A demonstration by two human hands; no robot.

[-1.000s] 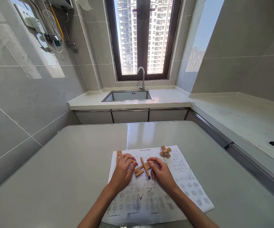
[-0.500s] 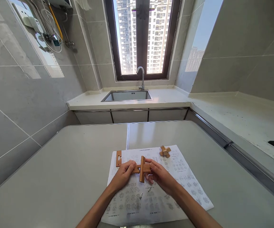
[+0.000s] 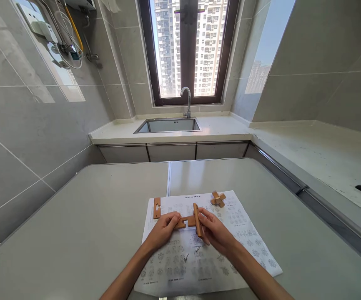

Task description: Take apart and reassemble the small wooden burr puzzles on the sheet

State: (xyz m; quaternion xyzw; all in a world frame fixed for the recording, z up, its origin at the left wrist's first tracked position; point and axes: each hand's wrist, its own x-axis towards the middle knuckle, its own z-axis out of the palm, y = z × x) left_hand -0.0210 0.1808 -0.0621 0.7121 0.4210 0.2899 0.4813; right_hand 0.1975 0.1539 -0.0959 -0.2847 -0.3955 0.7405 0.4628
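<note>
My left hand [image 3: 167, 225] pinches the left end of a flat notched wooden puzzle piece [image 3: 191, 221], its cut-out facing me. Against the right part of that piece stands a wooden crosspiece [image 3: 197, 216], set nearly at a right angle to it. My right hand [image 3: 213, 229] is closed around the crosspiece. Whether the two interlock is hidden by the fingers. Both hands are over a printed sheet [image 3: 174, 287] with small puzzle diagrams and handwritten marks. Another notched wooden piece [image 3: 157, 208] lies at the sheet's upper left, and an assembled wooden cross puzzle [image 3: 218, 199] at its upper right.
The sheet lies on a pale table [image 3: 74, 233] with a seam running away from me. Beyond it are a white counter [image 3: 224, 125], a sink [image 3: 168, 132] with a faucet [image 3: 188, 102], and a window. Another counter [image 3: 333, 146] runs along the right.
My right hand has moved the crosspiece to the right along the notched piece and tilted it slightly, so the notch now shows. My left hand stays nearly in place.
</note>
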